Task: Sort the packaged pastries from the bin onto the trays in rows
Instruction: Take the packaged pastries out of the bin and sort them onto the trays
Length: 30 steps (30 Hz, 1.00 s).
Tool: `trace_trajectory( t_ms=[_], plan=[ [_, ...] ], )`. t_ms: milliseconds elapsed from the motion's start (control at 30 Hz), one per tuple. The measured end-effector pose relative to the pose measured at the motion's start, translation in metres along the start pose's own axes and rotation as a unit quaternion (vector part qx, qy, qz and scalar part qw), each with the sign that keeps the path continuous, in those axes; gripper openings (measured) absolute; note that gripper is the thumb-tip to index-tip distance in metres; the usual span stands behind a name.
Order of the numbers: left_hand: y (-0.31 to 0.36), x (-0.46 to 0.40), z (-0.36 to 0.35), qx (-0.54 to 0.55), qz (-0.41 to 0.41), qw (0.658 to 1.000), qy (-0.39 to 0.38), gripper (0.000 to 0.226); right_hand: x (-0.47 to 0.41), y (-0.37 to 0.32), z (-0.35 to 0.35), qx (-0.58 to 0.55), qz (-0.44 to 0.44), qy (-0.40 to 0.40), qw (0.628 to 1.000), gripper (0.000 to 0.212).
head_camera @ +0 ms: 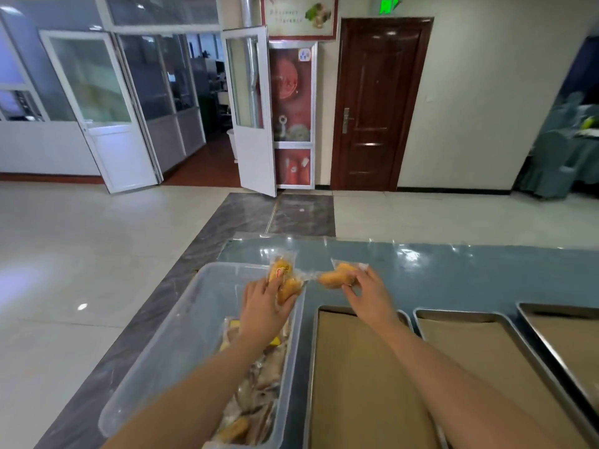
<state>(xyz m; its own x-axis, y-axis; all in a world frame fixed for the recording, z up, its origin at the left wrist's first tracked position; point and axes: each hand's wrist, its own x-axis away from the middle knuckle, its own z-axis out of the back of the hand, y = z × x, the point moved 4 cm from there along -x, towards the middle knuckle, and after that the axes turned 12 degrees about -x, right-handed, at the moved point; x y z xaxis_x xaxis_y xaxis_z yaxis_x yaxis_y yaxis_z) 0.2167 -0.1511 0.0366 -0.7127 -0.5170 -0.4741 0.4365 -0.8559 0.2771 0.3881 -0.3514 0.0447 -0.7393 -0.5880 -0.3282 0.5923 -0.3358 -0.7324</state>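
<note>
Starting nearest me, at 6 o'clock, the paper-lined tray (356, 384) under my right forearm carries no pastry yet, and 2 more trays (479, 351) sit off toward 3 o'clock, so by my reckoning the sorting has barely begun. At 7 o'clock the clear plastic bin (181, 322) holds a heap of wrapped pastries (259, 380), piled toward its near end.

Further out, my left hand (264, 306) is curled around a packaged pastry (283, 280), possibly 2 pressed together; I cannot tell which. It is held up over the far right corner of the bin, long axis running toward 12 o'clock. My right hand (368, 294) pinches a second packaged pastry (337, 275) by its right end, long axis lying 9 to 3, above the blue tabletop (486, 273) just beyond the first tray's far edge.

That is what the next move turns on: the right-hand pack is the nearer one to the tray, which lies back toward 6 o'clock, so I would draw it down to the far corner to seat row 1.
</note>
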Motion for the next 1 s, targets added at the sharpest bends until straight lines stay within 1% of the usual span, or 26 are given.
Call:
trace_trajectory(
  t_ms=[67, 133, 233, 333, 433, 533, 633, 767, 900, 1000],
  plan=[
    [0.04, 0.018, -0.012, -0.014, -0.004, 1.0, -0.023, 0.056, 0.023, 0.026, 0.037, 0.002, -0.004, 0.004, 1.0, 0.039],
    [0.079, 0.042, -0.027, -0.023, 0.012, 0.998, -0.055, 0.058, 0.049, 0.053, 0.073, 0.005, -0.017, 0.0, 1.0, 0.039],
    [0.137, 0.081, -0.052, -0.05, 0.015, 0.993, -0.106, 0.064, 0.094, 0.096, 0.124, 0.008, -0.022, -0.019, 1.0, 0.038],
    [0.186, 0.115, -0.072, -0.062, 0.005, 0.986, -0.153, 0.064, 0.132, 0.135, 0.162, 0.004, -0.05, -0.041, 0.998, 0.041],
    [0.225, 0.135, -0.091, -0.073, -0.009, 0.976, -0.206, 0.064, 0.157, 0.17, 0.188, 0.029, -0.084, -0.061, 0.994, 0.038],
    [0.254, 0.139, -0.106, -0.07, -0.015, 0.967, -0.244, 0.066, 0.173, 0.196, 0.209, 0.034, -0.103, -0.063, 0.992, 0.041],
    [0.279, 0.133, -0.122, -0.069, -0.037, 0.962, -0.261, 0.065, 0.182, 0.221, 0.231, 0.051, -0.135, -0.067, 0.987, 0.036],
    [0.314, 0.115, -0.154, -0.025, -0.065, 0.956, -0.286, 0.065, 0.192, 0.251, 0.267, 0.05, -0.178, -0.06, 0.981, 0.037],
    [0.363, 0.11, -0.191, -0.005, -0.095, 0.944, -0.317, 0.066, 0.208, 0.287, 0.312, 0.085, -0.213, -0.038, 0.973, 0.027],
    [0.407, 0.114, -0.215, 0.001, -0.106, 0.937, -0.334, 0.069, 0.216, 0.315, 0.348, 0.063, -0.231, -0.025, 0.971, 0.026]
  ],
)
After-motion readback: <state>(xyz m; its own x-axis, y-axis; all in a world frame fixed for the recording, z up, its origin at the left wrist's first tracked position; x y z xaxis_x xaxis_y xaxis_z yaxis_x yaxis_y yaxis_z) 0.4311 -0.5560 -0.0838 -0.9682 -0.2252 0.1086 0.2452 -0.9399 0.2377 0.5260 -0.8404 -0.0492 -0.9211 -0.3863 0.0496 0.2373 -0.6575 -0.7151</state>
